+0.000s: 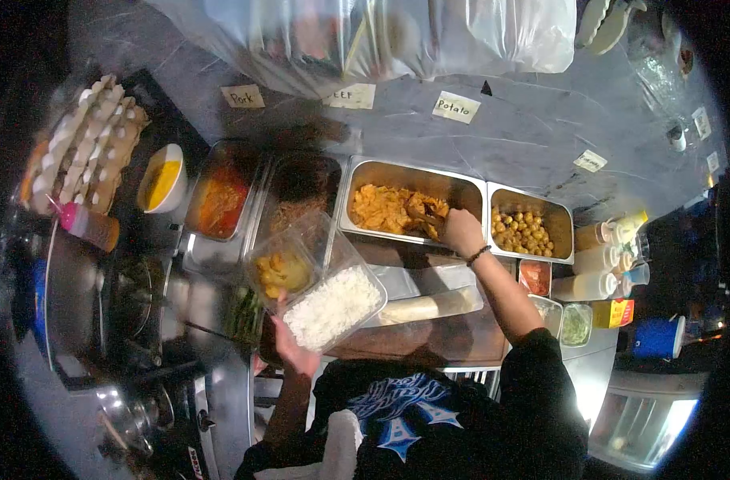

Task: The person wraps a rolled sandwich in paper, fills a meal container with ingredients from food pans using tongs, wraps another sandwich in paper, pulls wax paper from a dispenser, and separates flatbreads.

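Observation:
My left hand (293, 348) grips a clear plastic takeaway container (378, 286) filled with white rice (333, 308). Against its left side, clear plastic holds or covers some yellow chunky food (281, 272); I cannot tell whether it is a joined part or a separate tub. My right hand (463, 234), with a dark bead bracelet at the wrist, is closed at the right end of a steel pan (461, 188) of orange-brown shredded food (389, 208). A dark shape at its fingers may be a utensil, too unclear to name.
Beside that pan stand pans of small round potatoes (525, 232), dark meat (301, 188) and red sauce (223, 200). A wrapped roll (429, 306) lies on the brown board (437, 348). Squeeze bottles (593, 286) line the right; egg trays (89, 148) sit far left.

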The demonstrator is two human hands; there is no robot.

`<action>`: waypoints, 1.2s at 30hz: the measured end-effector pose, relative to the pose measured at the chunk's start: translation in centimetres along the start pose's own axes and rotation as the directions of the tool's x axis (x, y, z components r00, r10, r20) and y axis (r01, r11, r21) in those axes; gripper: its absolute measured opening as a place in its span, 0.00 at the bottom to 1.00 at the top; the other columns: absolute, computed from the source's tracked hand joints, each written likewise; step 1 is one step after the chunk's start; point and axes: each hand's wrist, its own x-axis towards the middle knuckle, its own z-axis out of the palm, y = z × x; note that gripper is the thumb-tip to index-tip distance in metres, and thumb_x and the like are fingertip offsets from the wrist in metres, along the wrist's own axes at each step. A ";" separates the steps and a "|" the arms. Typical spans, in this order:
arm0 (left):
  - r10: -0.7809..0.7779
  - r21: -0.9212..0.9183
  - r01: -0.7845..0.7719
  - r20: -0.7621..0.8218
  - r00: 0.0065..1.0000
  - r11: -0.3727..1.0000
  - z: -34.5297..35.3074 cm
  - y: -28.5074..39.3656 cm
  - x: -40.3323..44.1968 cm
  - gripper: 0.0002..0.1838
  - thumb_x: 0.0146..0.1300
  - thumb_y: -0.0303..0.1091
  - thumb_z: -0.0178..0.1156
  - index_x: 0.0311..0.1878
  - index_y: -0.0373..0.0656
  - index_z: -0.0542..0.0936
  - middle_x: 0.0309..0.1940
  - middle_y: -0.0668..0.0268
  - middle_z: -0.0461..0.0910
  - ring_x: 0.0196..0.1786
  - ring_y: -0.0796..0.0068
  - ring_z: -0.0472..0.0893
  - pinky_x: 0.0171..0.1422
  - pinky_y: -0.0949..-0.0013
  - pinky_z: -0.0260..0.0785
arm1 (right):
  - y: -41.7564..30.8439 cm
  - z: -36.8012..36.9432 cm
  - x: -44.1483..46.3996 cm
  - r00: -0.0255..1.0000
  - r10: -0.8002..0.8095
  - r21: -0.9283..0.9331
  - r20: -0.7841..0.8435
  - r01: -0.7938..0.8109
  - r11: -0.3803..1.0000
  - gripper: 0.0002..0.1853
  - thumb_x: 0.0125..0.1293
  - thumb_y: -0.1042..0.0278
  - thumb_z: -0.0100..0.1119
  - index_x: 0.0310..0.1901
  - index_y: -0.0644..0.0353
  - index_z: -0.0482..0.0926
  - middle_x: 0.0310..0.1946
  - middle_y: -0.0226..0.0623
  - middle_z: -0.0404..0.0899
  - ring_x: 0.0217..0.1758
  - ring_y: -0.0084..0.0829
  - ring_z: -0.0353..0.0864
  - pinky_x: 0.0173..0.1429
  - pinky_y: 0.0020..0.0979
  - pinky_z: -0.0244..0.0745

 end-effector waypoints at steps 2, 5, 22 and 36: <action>0.006 -0.046 -0.006 -0.013 1.000 0.999 0.3 -0.8 -0.7 0.37 0.71 0.62 0.44 0.76 0.53 0.55 0.73 0.55 0.58 0.73 0.51 0.62 0.75 0.47 0.54 | 0.3 0.2 0.6 0.999 -0.025 0.004 -0.045 0.025 1.000 0.19 0.56 0.57 0.66 0.28 0.71 0.81 0.28 0.60 0.81 0.34 0.56 0.83 0.42 0.47 0.80; -0.035 -0.015 0.034 -0.023 0.999 0.999 0.8 -2.4 -1.1 0.37 0.70 0.62 0.45 0.76 0.54 0.55 0.73 0.56 0.58 0.73 0.52 0.62 0.75 0.48 0.54 | 2.9 1.1 1.8 0.997 -0.027 0.052 -0.067 0.030 0.998 0.19 0.55 0.57 0.68 0.29 0.70 0.82 0.28 0.59 0.81 0.33 0.56 0.83 0.40 0.47 0.79; 0.018 0.009 -0.017 -0.052 0.999 1.000 7.4 -14.2 2.2 0.31 0.74 0.55 0.43 0.75 0.54 0.56 0.68 0.58 0.66 0.69 0.56 0.68 0.73 0.52 0.60 | 6.8 -12.4 -4.8 0.991 0.115 0.553 0.073 -0.136 0.822 0.14 0.61 0.61 0.69 0.28 0.67 0.85 0.16 0.31 0.78 0.19 0.18 0.72 0.26 0.29 0.67; -0.012 -0.196 0.008 -0.019 1.000 0.981 12.6 -16.1 1.1 0.32 0.74 0.57 0.42 0.75 0.53 0.57 0.70 0.60 0.62 0.71 0.57 0.65 0.74 0.51 0.57 | -4.0 -14.2 -9.2 0.923 -0.373 0.034 0.091 0.372 0.928 0.12 0.59 0.65 0.65 0.41 0.62 0.85 0.29 0.57 0.80 0.32 0.55 0.80 0.38 0.44 0.75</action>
